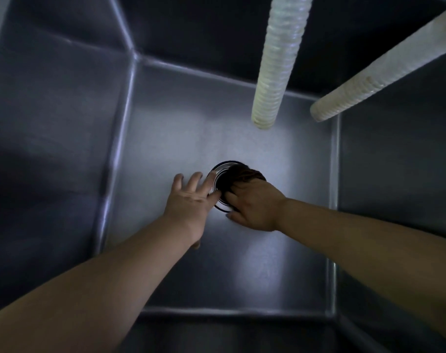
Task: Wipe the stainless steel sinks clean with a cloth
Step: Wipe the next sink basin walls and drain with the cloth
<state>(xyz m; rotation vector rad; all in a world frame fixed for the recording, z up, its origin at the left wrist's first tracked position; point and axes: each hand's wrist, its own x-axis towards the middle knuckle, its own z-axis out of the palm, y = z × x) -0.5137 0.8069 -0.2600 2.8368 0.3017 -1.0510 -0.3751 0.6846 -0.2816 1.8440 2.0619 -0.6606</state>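
Note:
I look down into a deep stainless steel sink (181,138) with a round drain (223,167) in the middle of its floor. My right hand (255,205) lies over the drain and presses a dark cloth (245,174) into it, fingers curled on the cloth. My left hand (191,197) rests flat on the sink floor just left of the drain, fingers spread, fingertips touching the drain's metal ring. Most of the drain is hidden under the cloth and my right hand.
Two pale ribbed hoses hang into the sink from above: one (275,62) ends over the back of the floor, the other (379,70) slants in from the upper right. Steel walls (51,138) close in on all sides.

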